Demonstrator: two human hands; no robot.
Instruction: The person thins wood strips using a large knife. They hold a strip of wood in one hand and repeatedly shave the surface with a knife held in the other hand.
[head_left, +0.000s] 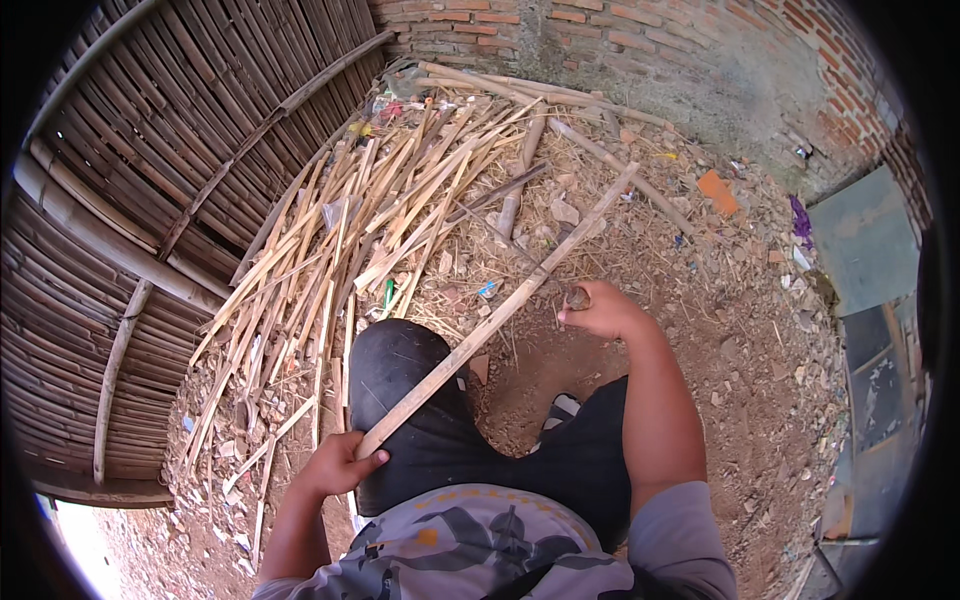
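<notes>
A long, flat bamboo strip slants across my left knee, running from my lap up and away to the right. My left hand is closed round its near end, with the thumb along the top. The far end reaches out over the littered ground. My right hand hovers just right of the strip's middle, apart from it. Its thumb and fingers curl toward each other in a pinch; whatever lies between them, if anything, is too small to make out.
Many split bamboo strips lie heaped at the left, beside a slatted bamboo wall. Thicker poles rest farther off, before a brick wall. An orange scrap and rubble litter the dirt. Grey panels lean at the right.
</notes>
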